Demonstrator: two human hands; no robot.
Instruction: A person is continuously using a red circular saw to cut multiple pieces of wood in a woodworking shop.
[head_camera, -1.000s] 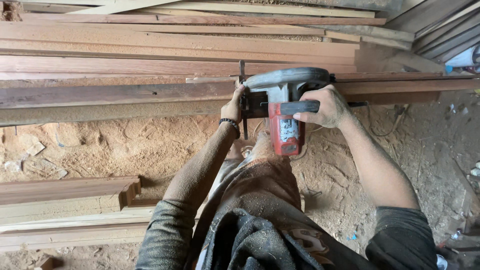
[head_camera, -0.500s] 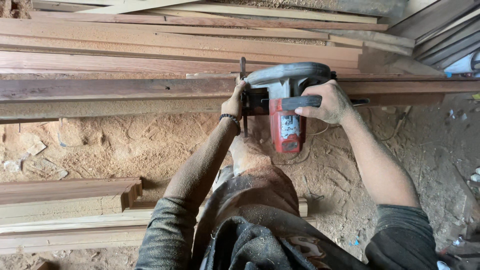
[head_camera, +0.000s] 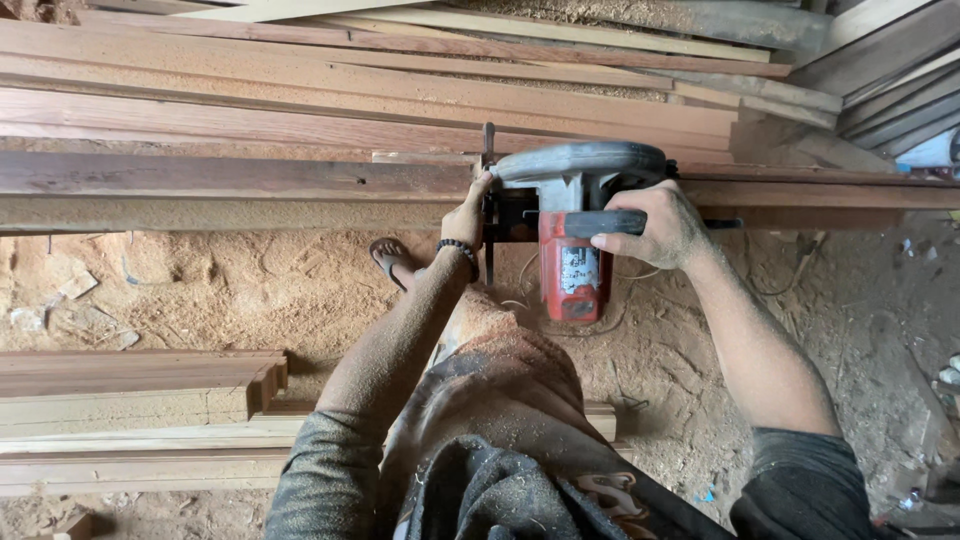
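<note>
Nearest the camera, a person's sawdust-covered lap and 2 forearms are reaching forward over a sandy, sawdust-strewn floor (head_camera: 200, 290), with 1 sandalled foot (head_camera: 390, 258) showing beside the left wrist. The right hand (head_camera: 655, 225) is wrapping its fingers tightly around the dark handle of a red and grey circular saw (head_camera: 570, 215), while the left hand (head_camera: 468, 215) is gripping the saw's front edge. Compared with 1 second ago, the saw is sitting slightly further along the long plank (head_camera: 230, 185), suggesting the cut is advancing; more planks (head_camera: 350, 75) are lying stacked beyond.

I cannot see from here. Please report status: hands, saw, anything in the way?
Right hand grips saw handle. Left hand at its front. Saw on plank. Nothing blocking.
</note>
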